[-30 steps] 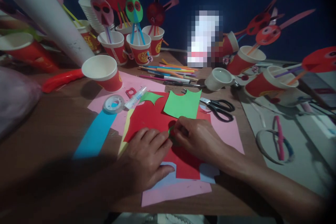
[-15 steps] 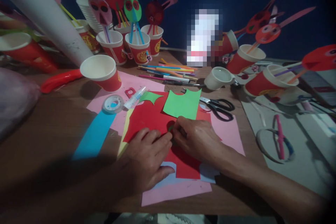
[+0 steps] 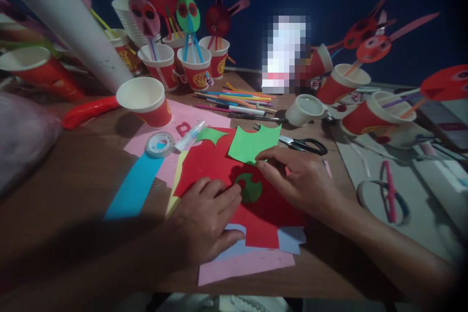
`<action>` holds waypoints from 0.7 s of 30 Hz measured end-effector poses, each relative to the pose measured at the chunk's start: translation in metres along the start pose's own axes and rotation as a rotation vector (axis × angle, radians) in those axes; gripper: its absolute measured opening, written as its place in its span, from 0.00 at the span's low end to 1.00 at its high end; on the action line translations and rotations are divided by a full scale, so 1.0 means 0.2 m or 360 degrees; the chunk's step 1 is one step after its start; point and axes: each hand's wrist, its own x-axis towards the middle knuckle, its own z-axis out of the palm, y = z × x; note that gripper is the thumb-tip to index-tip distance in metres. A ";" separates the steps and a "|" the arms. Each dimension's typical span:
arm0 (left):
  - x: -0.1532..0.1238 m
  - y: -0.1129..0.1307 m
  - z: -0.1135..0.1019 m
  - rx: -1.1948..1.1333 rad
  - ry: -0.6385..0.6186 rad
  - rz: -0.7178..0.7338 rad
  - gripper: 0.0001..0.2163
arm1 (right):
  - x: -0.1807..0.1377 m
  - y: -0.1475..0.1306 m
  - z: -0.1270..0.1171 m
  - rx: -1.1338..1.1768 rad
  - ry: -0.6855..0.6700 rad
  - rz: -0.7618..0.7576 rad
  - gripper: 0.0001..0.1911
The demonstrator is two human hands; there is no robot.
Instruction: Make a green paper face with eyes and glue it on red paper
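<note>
My left hand (image 3: 208,214) lies spread on a stack of coloured paper, its fingertips at the edge of a small green cut-out (image 3: 251,189). The rounded cut-out has a notch and rests on red paper (image 3: 204,165). Over the right side of the red paper, my right hand (image 3: 303,180) is loosely bent with nothing visible in it. Its fingertips are by the lower corner of a green paper sheet (image 3: 252,144) with scalloped cuts. Just beyond that hand are black-handled scissors (image 3: 310,146), partly covered by it.
A tape roll (image 3: 160,145), a glue stick (image 3: 190,135) and a blue paper strip (image 3: 133,187) lie left of the stack. Behind stand an upright paper cup (image 3: 142,100), coloured sticks (image 3: 237,99) and a small white cup (image 3: 305,109). Cups with paper animal heads (image 3: 188,13) line the back.
My right hand has lifted off the small green cut-out and moved right and away from me, uncovering it and hiding part of the scissors. My left hand stays almost in place.
</note>
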 end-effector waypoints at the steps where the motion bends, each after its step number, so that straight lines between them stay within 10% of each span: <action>1: 0.00 0.00 0.00 0.0001 0.0001 0.0003 0.20 | -0.01 0.01 0.00 -0.0017 -0.0008 -0.0114 0.07; 7: 0.00 0.00 -0.01 -0.0025 -0.0026 -0.0025 0.19 | -0.12 0.04 0.05 -0.0351 -0.0190 -0.0606 0.16; 21: 0.02 0.01 -0.01 -0.0128 -0.0190 -0.0127 0.20 | -0.18 -0.01 0.12 -0.0362 -0.0303 -0.0439 0.20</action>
